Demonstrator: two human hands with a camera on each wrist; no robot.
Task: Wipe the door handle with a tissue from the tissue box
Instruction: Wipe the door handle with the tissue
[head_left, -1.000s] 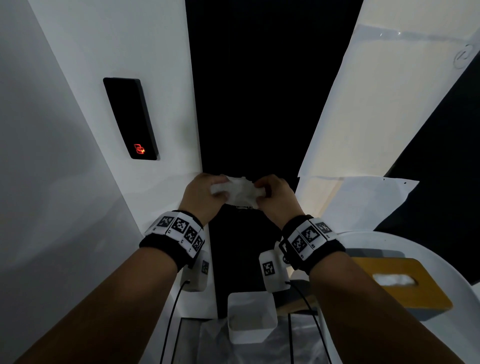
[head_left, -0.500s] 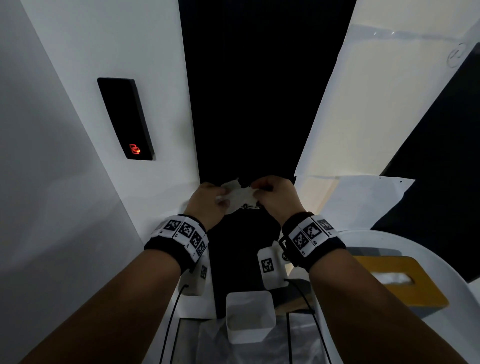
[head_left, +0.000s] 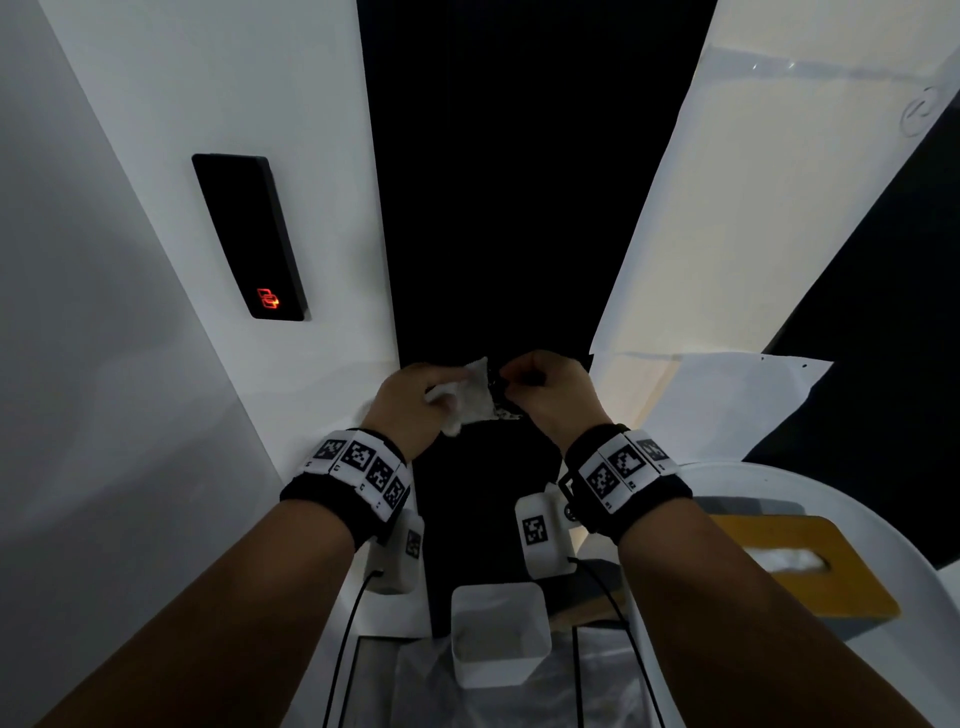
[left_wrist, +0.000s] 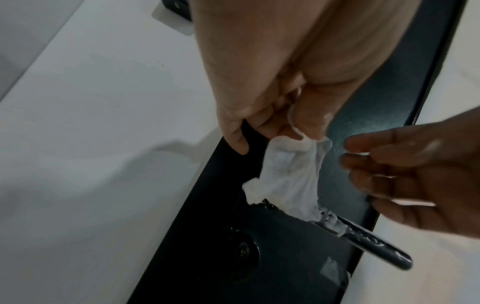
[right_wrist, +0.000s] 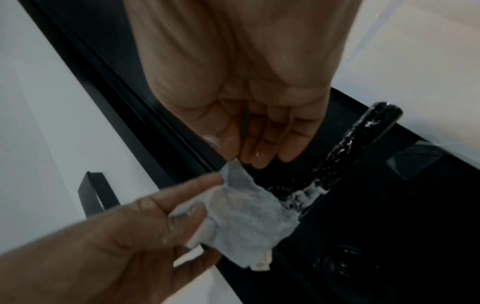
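Observation:
A crumpled white tissue (head_left: 475, 395) hangs from my left hand (head_left: 415, 400), pinched between thumb and fingers (left_wrist: 309, 123). Its lower edge lies on the black lever door handle (left_wrist: 376, 244), which carries white smears (right_wrist: 335, 152). My right hand (head_left: 540, 384) hovers just right of the tissue (right_wrist: 249, 216), fingers loosely curled. In the left wrist view a narrow gap shows between its fingertips (left_wrist: 348, 144) and the tissue (left_wrist: 291, 174). The yellow-topped tissue box (head_left: 810, 566) stands at the lower right.
The black door (head_left: 509, 208) runs between white walls. A black card reader (head_left: 249, 234) with a red light is on the left wall. The tissue box sits on a round white table (head_left: 893, 525). A small white bin (head_left: 498, 639) stands below my wrists.
Both hands held the tissue stretched between them before. Now it is bunched in my left hand on the handle, and my right fingers have come off it.

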